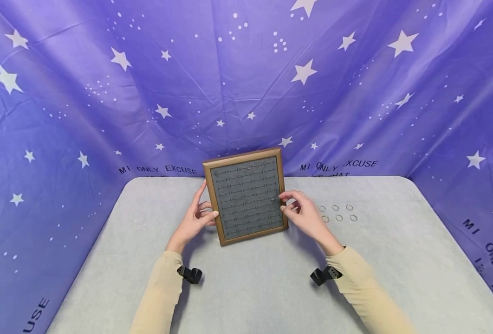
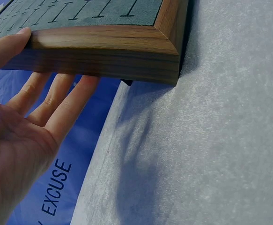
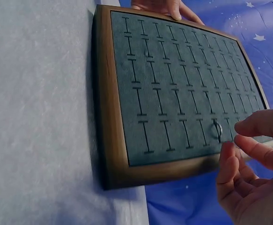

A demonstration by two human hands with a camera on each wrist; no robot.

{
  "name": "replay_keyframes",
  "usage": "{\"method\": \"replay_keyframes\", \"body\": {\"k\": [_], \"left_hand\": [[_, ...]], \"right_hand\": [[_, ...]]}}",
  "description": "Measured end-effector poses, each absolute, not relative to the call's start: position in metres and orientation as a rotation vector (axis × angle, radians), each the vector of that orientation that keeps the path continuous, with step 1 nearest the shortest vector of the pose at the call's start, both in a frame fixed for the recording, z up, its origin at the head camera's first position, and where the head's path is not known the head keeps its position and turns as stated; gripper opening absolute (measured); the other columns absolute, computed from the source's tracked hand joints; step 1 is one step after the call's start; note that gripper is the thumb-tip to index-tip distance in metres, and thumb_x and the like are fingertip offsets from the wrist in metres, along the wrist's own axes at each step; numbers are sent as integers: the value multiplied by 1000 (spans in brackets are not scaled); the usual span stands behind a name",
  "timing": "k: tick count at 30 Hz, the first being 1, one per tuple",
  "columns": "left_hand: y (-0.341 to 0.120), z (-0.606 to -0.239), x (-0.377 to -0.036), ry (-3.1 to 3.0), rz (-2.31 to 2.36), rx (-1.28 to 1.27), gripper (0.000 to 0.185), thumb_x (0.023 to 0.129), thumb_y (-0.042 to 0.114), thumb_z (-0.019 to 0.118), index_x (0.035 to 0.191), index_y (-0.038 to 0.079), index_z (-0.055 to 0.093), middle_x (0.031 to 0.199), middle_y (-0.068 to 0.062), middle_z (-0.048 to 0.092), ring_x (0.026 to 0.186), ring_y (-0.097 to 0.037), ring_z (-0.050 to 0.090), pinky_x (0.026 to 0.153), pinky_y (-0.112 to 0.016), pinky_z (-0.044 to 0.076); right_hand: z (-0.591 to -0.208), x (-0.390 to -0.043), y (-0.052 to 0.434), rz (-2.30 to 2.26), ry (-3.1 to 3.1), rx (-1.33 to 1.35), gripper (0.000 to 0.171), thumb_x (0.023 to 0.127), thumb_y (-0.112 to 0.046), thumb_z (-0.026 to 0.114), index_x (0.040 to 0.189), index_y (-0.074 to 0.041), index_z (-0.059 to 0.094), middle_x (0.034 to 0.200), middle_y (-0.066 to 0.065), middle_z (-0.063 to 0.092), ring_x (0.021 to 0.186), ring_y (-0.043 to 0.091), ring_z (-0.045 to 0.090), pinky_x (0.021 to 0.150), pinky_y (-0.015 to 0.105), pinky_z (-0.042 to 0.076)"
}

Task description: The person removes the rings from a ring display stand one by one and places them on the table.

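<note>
A wooden-framed ring display tray (image 1: pixel 255 234) with grey slotted velvet stands tilted on the grey table (image 1: pixel 250 292). My left hand (image 1: pixel 206 214) grips its left edge, thumb on the front of the frame (image 2: pixel 103 51) and fingers (image 2: pixel 56 105) behind it. My right hand (image 1: pixel 291 205) hovers at the tray's right edge with loosely curled fingers (image 3: pixel 251 125) holding nothing. A silver ring (image 1: pixel 274 199) sits in a slot just left of those fingertips. The right wrist view shows that ring (image 3: pixel 217 130) seated in the velvet near the frame (image 3: pixel 110 140), a small gap from the fingers.
Several loose silver rings (image 1: pixel 339 217) lie on the table to the right of my right hand. A purple star-printed cloth (image 1: pixel 246 83) hangs behind and on both sides. Black wrist cameras (image 1: pixel 192 274) sit on both sleeves.
</note>
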State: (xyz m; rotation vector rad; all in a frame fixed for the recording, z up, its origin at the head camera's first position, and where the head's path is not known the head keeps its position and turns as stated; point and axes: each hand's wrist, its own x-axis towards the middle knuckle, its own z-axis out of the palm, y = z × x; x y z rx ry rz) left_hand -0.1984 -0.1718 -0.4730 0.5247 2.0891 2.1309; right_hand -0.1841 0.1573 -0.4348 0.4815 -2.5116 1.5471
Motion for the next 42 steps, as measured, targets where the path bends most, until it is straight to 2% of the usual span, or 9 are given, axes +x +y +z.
{"method": "replay_keyframes", "body": {"k": [7,15,22,33,42], "left_hand": [[-169,-473,-197,2065,2155,533,92,91,-8,60,156,34,11,98,-12,58,79,-22,67,73,-47,58],[-169,-473,-198,2053,2161,536,92,91,-9,60,156,34,10,99,-14,59,79,-22,67,73,-47,58],[-172,-474,-199,2062,2153,517,93,90,-9,60,156,32,9,100,-18,57,79,-23,67,74,-50,57],[-171,-469,-198,2077,2125,498,93,91,-7,61,156,35,9,103,-19,57,81,-24,67,76,-52,56],[-172,-470,-199,2065,2128,506,93,91,-7,60,156,33,8,101,-16,57,81,-23,66,75,-50,56]], "right_hand": [[-435,-188,146,1453,-2521,540,30,83,4,67,113,0,65,100,13,57,73,16,55,65,27,51],[-437,-187,141,1410,-2516,537,29,82,5,67,110,1,67,98,13,55,70,16,53,62,23,48],[-439,-188,136,1321,-2525,547,24,80,5,68,103,0,65,93,11,52,70,15,51,61,22,46],[-439,-195,134,1316,-2533,447,5,83,1,64,86,-1,60,83,7,46,72,18,48,60,21,41],[-440,-192,137,1467,-2503,469,11,84,6,66,85,-3,61,86,9,49,75,19,50,60,20,43]]}}
